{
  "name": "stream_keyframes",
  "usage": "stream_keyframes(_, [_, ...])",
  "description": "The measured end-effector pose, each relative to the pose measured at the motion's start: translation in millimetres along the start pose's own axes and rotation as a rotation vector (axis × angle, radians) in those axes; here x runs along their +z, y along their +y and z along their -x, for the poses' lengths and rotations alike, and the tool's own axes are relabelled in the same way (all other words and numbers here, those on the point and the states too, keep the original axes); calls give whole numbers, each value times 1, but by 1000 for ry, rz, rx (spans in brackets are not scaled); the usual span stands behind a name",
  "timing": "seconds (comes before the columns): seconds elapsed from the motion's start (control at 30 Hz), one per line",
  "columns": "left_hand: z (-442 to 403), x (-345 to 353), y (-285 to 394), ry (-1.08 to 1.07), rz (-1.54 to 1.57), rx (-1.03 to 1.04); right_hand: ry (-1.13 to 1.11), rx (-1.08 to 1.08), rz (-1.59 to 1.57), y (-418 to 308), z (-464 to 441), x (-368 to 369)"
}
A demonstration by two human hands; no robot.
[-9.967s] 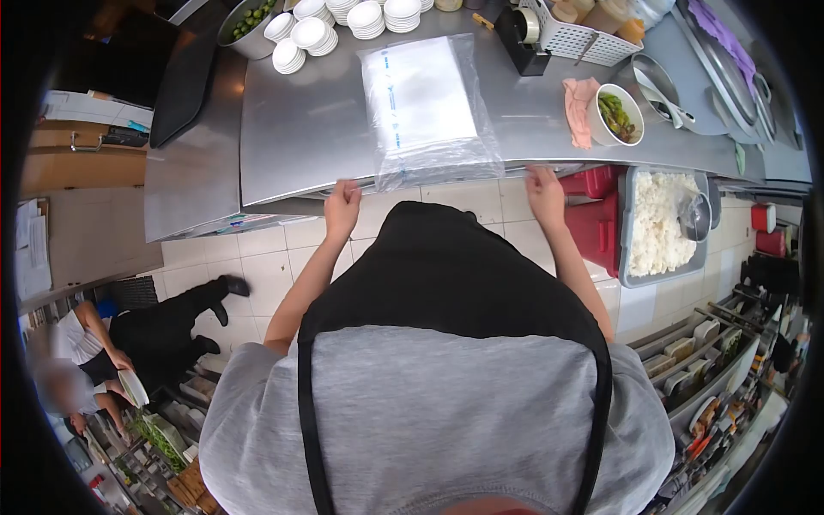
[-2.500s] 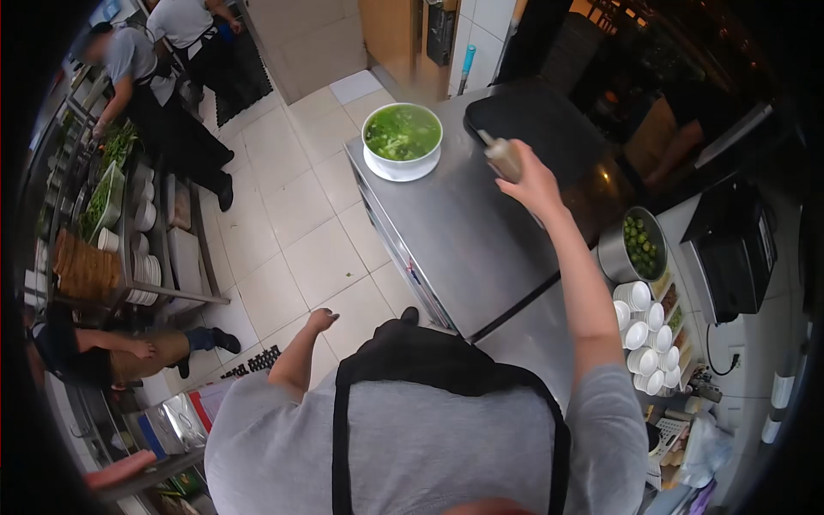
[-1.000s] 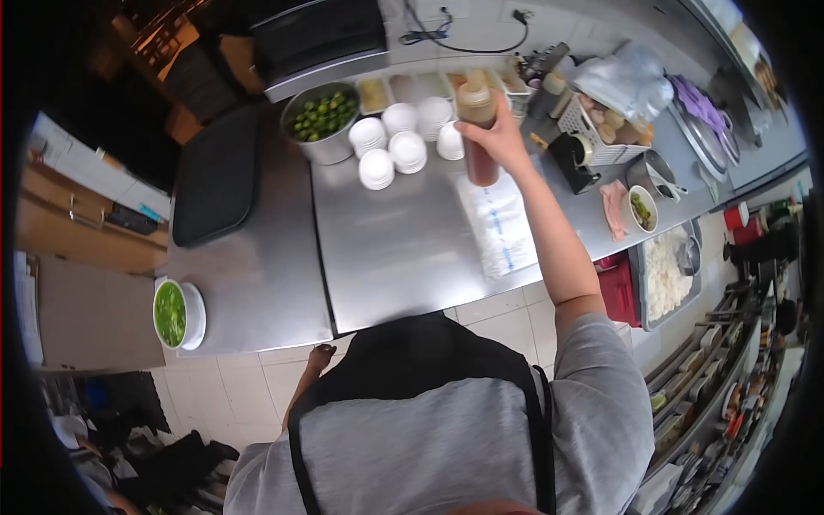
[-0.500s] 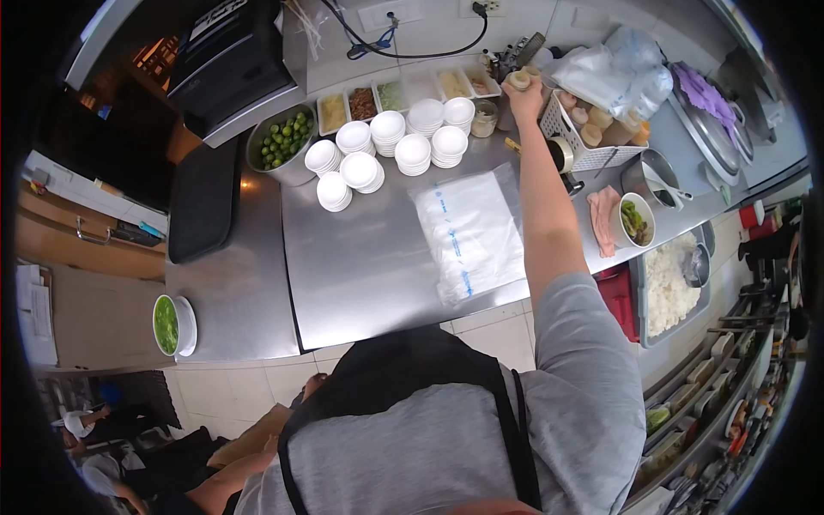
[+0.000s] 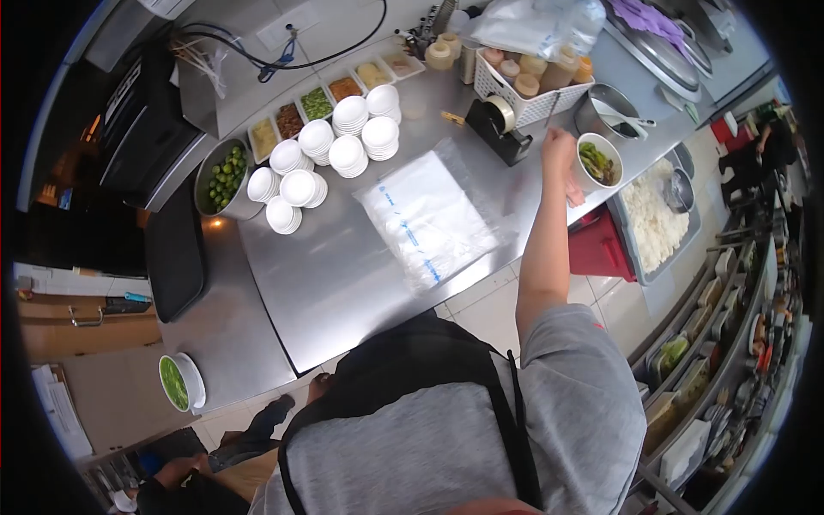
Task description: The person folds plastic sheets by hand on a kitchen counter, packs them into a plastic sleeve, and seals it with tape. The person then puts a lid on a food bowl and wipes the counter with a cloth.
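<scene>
My right hand (image 5: 560, 148) is closed over the upper end of a pink cloth (image 5: 575, 194), its fingers partly hidden. Right beside it stands a white bowl (image 5: 606, 180) of green and brown food. A black tape dispenser (image 5: 491, 129) sits to the hand's left, just in front of a white basket of sauce bottles (image 5: 524, 110). At the apron's left edge, part of my left hand (image 5: 319, 386) shows low by my side; its fingers are mostly hidden.
White cup stacks (image 5: 348, 156) and food tubs (image 5: 317, 104) line the back, near a pot of limes (image 5: 206, 197). Plastic bags (image 5: 421, 215) lie mid-counter. A rice tub (image 5: 652, 223) stands beyond the right edge; another person's arm (image 5: 176, 472) is lower left.
My right hand has let go of the pale-topped bottles at the back and come down to the pink cloth beside the bowl. The head view has turned right.
</scene>
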State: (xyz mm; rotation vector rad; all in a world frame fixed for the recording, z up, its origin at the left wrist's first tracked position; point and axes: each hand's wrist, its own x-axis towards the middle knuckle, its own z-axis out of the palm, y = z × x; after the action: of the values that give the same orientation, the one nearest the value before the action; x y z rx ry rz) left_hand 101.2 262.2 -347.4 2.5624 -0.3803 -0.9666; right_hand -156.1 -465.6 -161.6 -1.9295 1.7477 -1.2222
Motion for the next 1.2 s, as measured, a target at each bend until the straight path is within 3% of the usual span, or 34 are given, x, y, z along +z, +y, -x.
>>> stream_keyframes(0.07, [-8, -6, 9, -34, -48, 79, 192, -279, 443, 57, 8, 25])
stream_keyframes(0.13, [-21, -9, 6, -80, -133, 183, 173, -166, 464, 80, 19, 43])
stream_keyframes(0.2, [-31, -9, -3, -123, -254, 389, -43, -114, 680, 79, 27, 48])
stream_keyframes(0.27, [-39, -7, -11, -96, -422, 739, -108, -162, 532, 80, 29, 47])
stream_keyframes(0.3, [-43, -6, -14, -70, -497, 859, -98, -74, 377, 61, 35, 38])
stream_keyframes(0.33, [-38, -8, -18, -93, -475, 853, -91, 8, 220, 47, 40, 31])
stream_keyframes(0.4, [-38, -9, -15, -223, -428, 632, -58, 53, 8, 74, 26, 27])
stream_keyframes(0.5, [-28, -15, 0, -453, -359, 163, -72, 180, -255, 30, 20, -31])
stream_keyframes(0.53, [-24, -17, 13, -540, -356, 39, -68, 103, -273, 26, 16, -41])
stream_keyframes(0.6, [-24, -21, 45, -736, -399, -152, -303, 186, -840, 18, 7, -49])
stream_keyframes(0.67, [-32, -27, 80, -939, -476, -204, -517, 137, -1027, -59, 26, -74])
stream_keyframes(0.7, [-12, -57, 139, -868, -412, -44, -598, 56, -1089, -70, 26, -61])
stream_keyframes(0.73, [17, -87, 198, -650, -387, 40, -713, 16, -1119, -102, 39, -57])
stream_keyframes(0.77, [-13, -74, 189, -679, -382, 385, -766, 5, -1115, -124, 52, -42])
stream_keyframes(0.8, [-3, -85, 213, -466, -191, 519, -845, -22, -1133, -151, 72, -22])
stream_keyframes(0.83, [11, -100, 245, -327, -15, 465, -1013, 15, -1194, -175, 95, -9])
stream_keyframes(0.87, [10, -96, 257, -131, 282, 603, -1173, 61, -1244, -196, 119, 1])
stream_keyframes(0.93, [25, -112, 292, -171, 1036, 456, -1436, -16, -1188, -239, 176, 24])
stream_keyframes(0.97, [29, -118, 298, -142, 1053, 450, -1549, -96, -1131, -255, 204, 32])
stream_keyframes(1.03, [31, -127, 297, -158, 1495, 430, -1774, -207, -1063, -287, 258, 36])
stream_keyframes(1.1, [13, -124, 265, -124, 1428, 397, -1914, -245, -1041, -310, 292, 47])
stream_keyframes(1.17, [2, -130, 220, -90, 1357, 325, -2037, -151, -1001, -328, 323, 62])
stream_keyframes(1.2, [6, -141, 196, 65, 1263, 314, -2055, -161, -993, -338, 339, 65])
